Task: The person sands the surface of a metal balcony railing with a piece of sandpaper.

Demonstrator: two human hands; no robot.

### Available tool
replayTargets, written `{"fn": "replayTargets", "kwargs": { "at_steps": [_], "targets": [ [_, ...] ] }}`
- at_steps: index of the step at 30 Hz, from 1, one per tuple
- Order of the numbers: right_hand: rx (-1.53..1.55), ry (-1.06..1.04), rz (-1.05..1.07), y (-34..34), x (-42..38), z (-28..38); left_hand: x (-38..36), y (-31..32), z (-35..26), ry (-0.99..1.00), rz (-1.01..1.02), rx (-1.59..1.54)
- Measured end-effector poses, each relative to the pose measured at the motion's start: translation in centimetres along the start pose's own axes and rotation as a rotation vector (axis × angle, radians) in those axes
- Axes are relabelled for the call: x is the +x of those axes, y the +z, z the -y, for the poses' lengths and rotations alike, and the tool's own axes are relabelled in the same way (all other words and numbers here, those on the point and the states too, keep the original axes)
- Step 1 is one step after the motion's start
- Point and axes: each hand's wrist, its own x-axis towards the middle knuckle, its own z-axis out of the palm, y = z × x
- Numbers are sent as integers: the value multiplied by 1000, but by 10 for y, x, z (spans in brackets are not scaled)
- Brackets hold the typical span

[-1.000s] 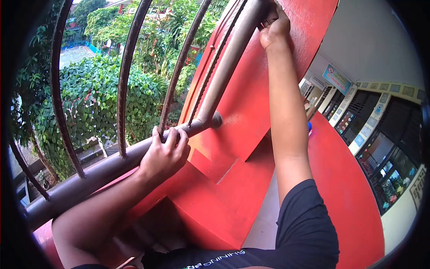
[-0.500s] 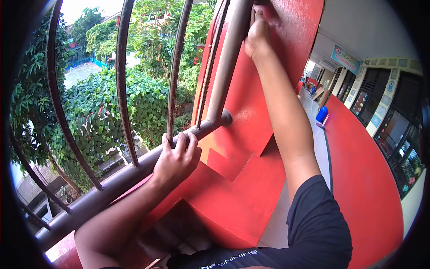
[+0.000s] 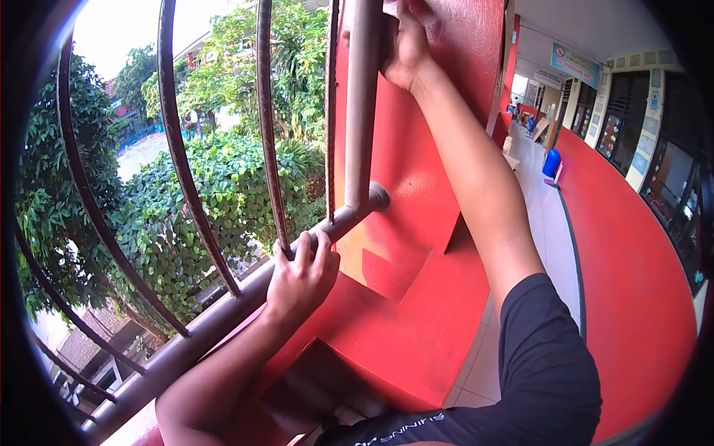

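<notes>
My left hand [image 3: 301, 279] is closed over the thick brown lower rail [image 3: 253, 286] of a metal railing, its fingers curled over the top beside a thin upright bar [image 3: 269, 141]. Higher up, my right hand [image 3: 407, 56] reaches to the thick upright post [image 3: 362, 111] at the railing's end. A fingertip seems to show on the post's far side, so the hand appears wrapped round it. Something dark, perhaps shadow or a held item, lies between palm and post; I cannot make it out. Part of the right hand is cut off by the top edge.
A red wall column [image 3: 424, 156] stands right of the post, above a red ledge [image 3: 372, 312]. Green shrubs [image 3: 216, 186] grow beyond the bars. To the right runs a tiled corridor [image 3: 547, 223] with a blue bin [image 3: 551, 163], a hanging sign [image 3: 575, 65] and windows.
The view has shifted, and the post looks more upright. My right hand has moved slightly down along the post. My left hand keeps its hold on the lower rail.
</notes>
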Motion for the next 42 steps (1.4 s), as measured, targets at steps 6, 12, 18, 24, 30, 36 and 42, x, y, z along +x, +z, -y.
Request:
{"fn": "replayTargets", "kwargs": {
  "at_steps": [6, 12, 18, 24, 30, 36, 42],
  "targets": [
    [-142, 314, -129, 0, -28, -21, -1, -1, 2, 20, 14, 0],
    [-96, 12, -103, 0, 4, 25, -2, 3, 0, 17, 0, 9],
    [-353, 501, -107, 4, -62, -12, -3, -1, 1, 13, -3, -17],
    [-199, 415, -29, -13, -76, -25, -2, 0, 0, 7, 20, 30],
    [-65, 575, -112, -3, -82, -24, -2, 2, 1, 15, -1, -18],
    [-178, 291, 128, -14, -17, 20, -3, -1, 0, 6, 30, 38],
    [-276, 731, -36, 0, -105, -39, -3, 0, 1, -6, 2, 29]
  ]
}}
